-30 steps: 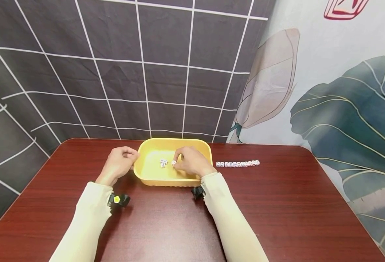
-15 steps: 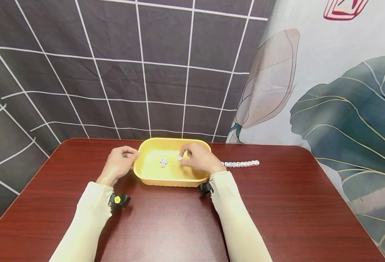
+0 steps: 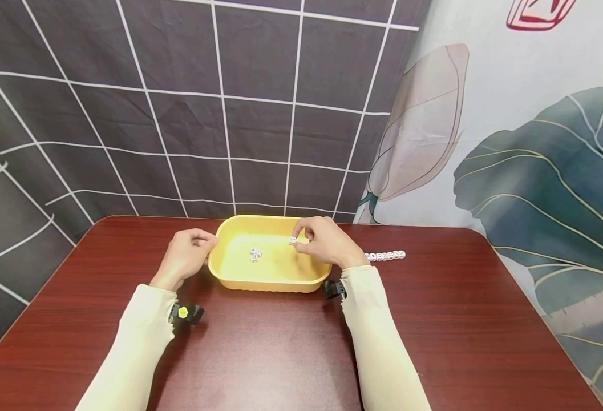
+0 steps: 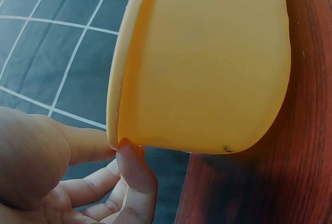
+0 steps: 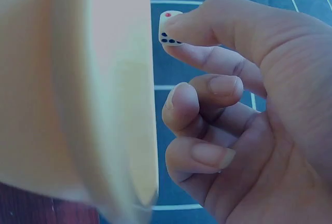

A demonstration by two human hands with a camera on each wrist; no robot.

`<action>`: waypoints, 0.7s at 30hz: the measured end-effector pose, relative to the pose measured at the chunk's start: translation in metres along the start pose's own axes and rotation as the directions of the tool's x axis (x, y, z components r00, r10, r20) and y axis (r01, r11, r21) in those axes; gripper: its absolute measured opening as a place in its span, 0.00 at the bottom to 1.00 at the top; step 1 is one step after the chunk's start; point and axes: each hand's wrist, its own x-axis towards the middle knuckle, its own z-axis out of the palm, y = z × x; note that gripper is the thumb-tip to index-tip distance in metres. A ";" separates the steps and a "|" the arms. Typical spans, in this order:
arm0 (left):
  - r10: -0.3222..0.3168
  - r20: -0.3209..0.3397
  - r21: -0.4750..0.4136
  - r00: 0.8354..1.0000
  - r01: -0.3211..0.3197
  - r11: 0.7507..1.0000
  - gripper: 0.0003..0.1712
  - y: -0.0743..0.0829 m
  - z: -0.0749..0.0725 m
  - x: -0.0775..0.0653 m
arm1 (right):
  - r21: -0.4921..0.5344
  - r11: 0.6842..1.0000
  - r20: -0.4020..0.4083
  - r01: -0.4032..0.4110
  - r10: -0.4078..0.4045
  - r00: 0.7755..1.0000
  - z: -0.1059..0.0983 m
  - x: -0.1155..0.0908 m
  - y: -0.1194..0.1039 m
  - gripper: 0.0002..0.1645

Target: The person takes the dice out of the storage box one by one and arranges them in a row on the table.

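A yellow plastic basin point(image 3: 267, 285) stands near the table's far edge. My left hand point(image 3: 184, 258) pinches its left rim between thumb and finger, as the left wrist view also shows. Over the basin's right part, my right hand point(image 3: 329, 242) pinches a white die point(image 5: 170, 28) between thumb and index finger; its other fingers are curled. One red pip and several dark pips show on that die. Several more white dice point(image 3: 255, 254) lie together on the basin floor, left of centre.
On the dark red table point(image 3: 260, 348), a row of white dice point(image 3: 385, 256) extends right of the basin, its near end hidden by my right wrist. A dark grid-patterned cloth point(image 3: 178, 125) hangs behind, beside a leaf-printed cloth point(image 3: 553, 171).
My right hand has lifted the die from the basin floor and moved right with it, covering part of the dice row. The left hand keeps its place at the rim.
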 end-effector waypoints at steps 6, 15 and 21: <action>-0.001 0.006 -0.001 1.000 0.001 1.000 0.16 0.000 0.000 0.000 | 0.026 0.999 -0.025 -0.024 0.025 0.999 -0.007 -0.003 0.006 0.03; -0.001 0.009 0.006 1.000 0.001 1.000 0.17 0.000 -0.001 0.000 | 0.056 0.998 -0.055 -0.022 0.025 0.998 -0.017 -0.010 0.016 0.06; 0.006 0.007 0.005 1.000 -0.007 1.000 0.17 -0.001 0.000 0.000 | 0.060 0.997 -0.064 -0.038 0.042 0.997 -0.025 -0.016 0.020 0.07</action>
